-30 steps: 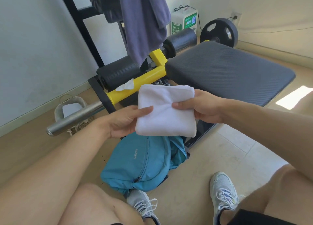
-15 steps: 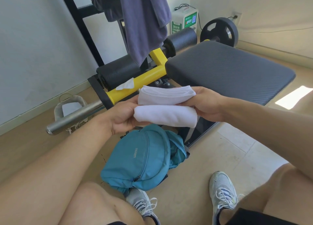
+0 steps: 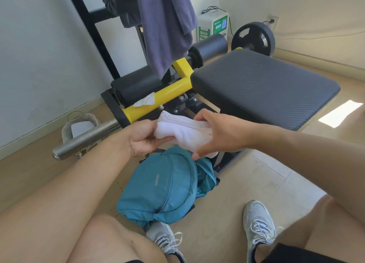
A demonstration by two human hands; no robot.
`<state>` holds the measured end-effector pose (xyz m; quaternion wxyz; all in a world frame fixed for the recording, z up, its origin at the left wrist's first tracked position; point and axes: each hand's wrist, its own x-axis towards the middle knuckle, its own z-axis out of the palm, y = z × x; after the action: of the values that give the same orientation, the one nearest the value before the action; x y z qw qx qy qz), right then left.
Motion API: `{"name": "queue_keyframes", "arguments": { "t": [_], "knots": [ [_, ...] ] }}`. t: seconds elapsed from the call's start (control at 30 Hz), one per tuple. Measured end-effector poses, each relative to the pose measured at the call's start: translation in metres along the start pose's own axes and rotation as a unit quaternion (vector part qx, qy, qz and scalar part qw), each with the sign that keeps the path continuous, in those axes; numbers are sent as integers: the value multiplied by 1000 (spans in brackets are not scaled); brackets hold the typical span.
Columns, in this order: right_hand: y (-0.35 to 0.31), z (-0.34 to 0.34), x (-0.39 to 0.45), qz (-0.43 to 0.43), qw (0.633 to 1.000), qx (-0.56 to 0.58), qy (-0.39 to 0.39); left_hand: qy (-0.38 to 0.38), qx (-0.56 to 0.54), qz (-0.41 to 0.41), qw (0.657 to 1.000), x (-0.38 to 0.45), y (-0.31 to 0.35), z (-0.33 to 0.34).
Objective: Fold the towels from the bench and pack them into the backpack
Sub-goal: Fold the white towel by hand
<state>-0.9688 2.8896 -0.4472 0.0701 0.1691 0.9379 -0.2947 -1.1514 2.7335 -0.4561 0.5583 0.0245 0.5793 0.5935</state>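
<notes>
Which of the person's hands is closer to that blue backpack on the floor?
Right. The right hand wraps the white towel with its fingertips just above the blue backpack, at its top edge. The left hand grips the towel's other end, higher and further to the side.

A pale wall (image 3: 39, 55) stood to the left of the surface (image 3: 264, 88), a dark padded weight seat on a yellow frame (image 3: 158, 96). A second, cream wall (image 3: 306, 21) ran behind the surface, with a socket (image 3: 274, 20) and a cable along it. The floor (image 3: 227, 193) around the surface was light beige, with a bright patch of sunlight (image 3: 340, 113) just to the surface's right. Behind the surface, a black weight plate (image 3: 253, 39) leaned near the cream wall, beside a white and green box (image 3: 214, 25). A steel bar (image 3: 85, 138) jutted left from the yellow frame, and purple-grey cloth (image 3: 166, 25) hung from a black rack (image 3: 88, 35) above it.
</notes>
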Motion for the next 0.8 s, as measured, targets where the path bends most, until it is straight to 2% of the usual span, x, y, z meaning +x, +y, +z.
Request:
{"name": "queue_keyframes", "arguments": {
  "t": [0.13,0.2,0.23,0.3,0.37,0.4,0.53,0.67,0.8],
  "knots": [
    [-8,3,7,-53,990,-85,98,-23,-58,8,998,-2,5,1],
    [-5,3,10,-41,992,-61,98,-69,-48,21,996,-4,8,-3],
    [-3,2,11,-31,995,-46,86,-103,-16,21,994,-7,9,-5],
    [0,4,13,-19,998,-21,58,-143,130,48,980,-8,6,-10],
    [2,6,13,-21,999,-4,36,-112,267,90,953,-5,-2,-10],
    [3,7,13,-24,999,2,24,-82,285,112,948,-2,-6,-8],
    [4,7,14,-22,998,60,-27,1,242,187,952,6,-9,-5],
    [7,12,13,12,983,165,-80,7,303,226,926,9,-8,-8],
    [0,16,11,1,963,259,-78,-2,363,244,899,8,-9,1]
  ]
}}
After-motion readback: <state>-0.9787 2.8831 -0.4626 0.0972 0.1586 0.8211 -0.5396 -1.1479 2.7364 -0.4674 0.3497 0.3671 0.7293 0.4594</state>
